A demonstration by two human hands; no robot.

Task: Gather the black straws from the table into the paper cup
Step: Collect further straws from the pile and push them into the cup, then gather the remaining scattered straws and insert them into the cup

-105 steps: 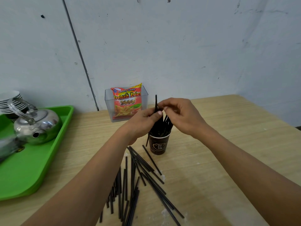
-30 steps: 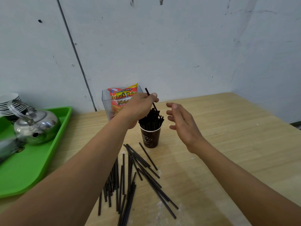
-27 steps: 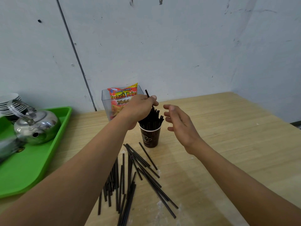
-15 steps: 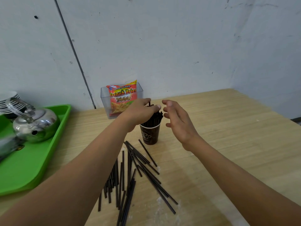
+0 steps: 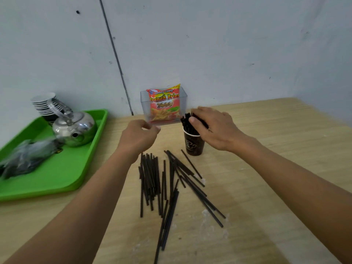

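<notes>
Wooden worktop point(image 5: 285, 130) against pale wall point(image 5: 228, 44) | right hand point(image 5: 211, 126) curls round standing straws point(image 5: 185, 121) in paper cup point(image 5: 193, 147) | left hand point(image 5: 139, 136) loosely curled, empty | loose straws point(image 5: 150, 174) lie just below left hand, long axes running toward the person; left hand nearer, so it likely picks next

Black straws point(image 5: 167, 180), a dark brown cup point(image 5: 194, 144), a green tray point(image 5: 62, 174), a red-orange snack packet point(image 5: 164, 106).

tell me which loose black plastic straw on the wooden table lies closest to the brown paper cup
The single black plastic straw slanting away from the base of the brown paper cup, apart from the rest, which lie heaped farther left.
</notes>
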